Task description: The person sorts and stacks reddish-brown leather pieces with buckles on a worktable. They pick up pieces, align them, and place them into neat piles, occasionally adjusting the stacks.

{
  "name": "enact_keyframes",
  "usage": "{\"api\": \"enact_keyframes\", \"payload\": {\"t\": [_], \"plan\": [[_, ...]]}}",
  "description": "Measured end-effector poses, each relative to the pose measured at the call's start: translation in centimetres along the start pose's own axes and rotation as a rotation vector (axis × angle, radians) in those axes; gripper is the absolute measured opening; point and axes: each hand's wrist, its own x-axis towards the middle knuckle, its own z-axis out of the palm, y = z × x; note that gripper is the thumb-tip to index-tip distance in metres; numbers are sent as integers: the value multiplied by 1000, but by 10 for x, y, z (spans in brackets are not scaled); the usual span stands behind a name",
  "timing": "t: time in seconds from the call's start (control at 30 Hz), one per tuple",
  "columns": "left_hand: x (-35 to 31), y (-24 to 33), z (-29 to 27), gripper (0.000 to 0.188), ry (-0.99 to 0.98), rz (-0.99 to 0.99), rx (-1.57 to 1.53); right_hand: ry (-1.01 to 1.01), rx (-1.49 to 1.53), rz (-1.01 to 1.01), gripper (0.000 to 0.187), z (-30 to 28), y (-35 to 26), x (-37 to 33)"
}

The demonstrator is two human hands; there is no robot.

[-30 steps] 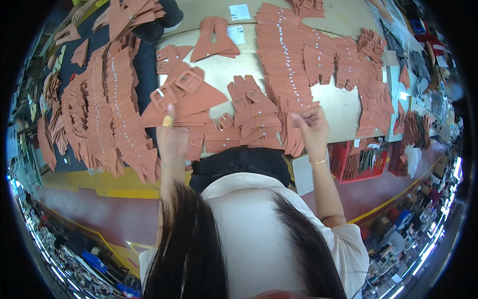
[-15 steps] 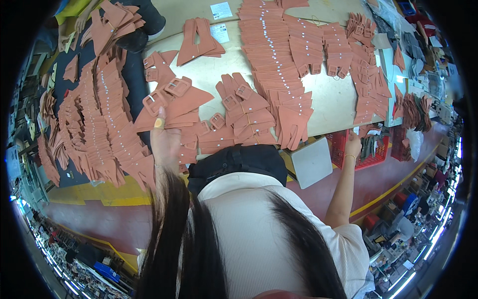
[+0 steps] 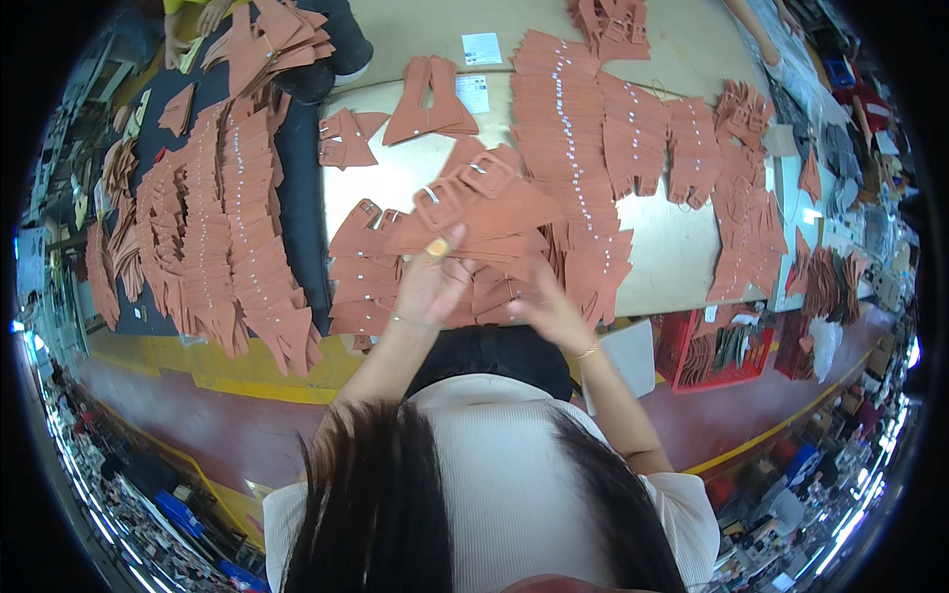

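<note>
A small stack of terracotta leather-like pieces with covered square buckles [image 3: 499,219] is gripped by my left hand [image 3: 435,289], thumb on top, above the table's front edge. Close to the stack's lower right corner is my right hand [image 3: 554,308], slightly blurred, with thumb and fingers apart and nothing visible in it. Beneath the held stack, more buckled pieces [image 3: 361,262] lie along the front edge, partly covered. Just right of them runs a long overlapping row of similar pieces [image 3: 563,148] with small white labels.
Overlapping rows of pieces [image 3: 247,198] fill a dark surface at left. A tied bundle [image 3: 430,104] lies near paper sheets [image 3: 481,47]. A red crate [image 3: 720,371] and pale stool [image 3: 630,358] stand front right. Another person's hands [image 3: 198,30] work far left; another arm [image 3: 756,35] reaches in far right.
My left hand has carried the buckled stack rightward to in front of my body. My right hand has come from beside the red crate up to the stack.
</note>
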Motion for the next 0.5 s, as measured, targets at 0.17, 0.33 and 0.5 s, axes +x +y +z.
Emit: {"api": "enact_keyframes", "payload": {"t": [0.17,0.33,0.5], "plan": [[4,-27,2,25,27,-187,-20,125,805,237,47,49,-45,37],[10,-45,14,22,224,-186,31,349,1077,218,32,32,-57,57],[26,-46,-4,27,187,-284,65,302,1105,40,43,-18,-57,90]]}}
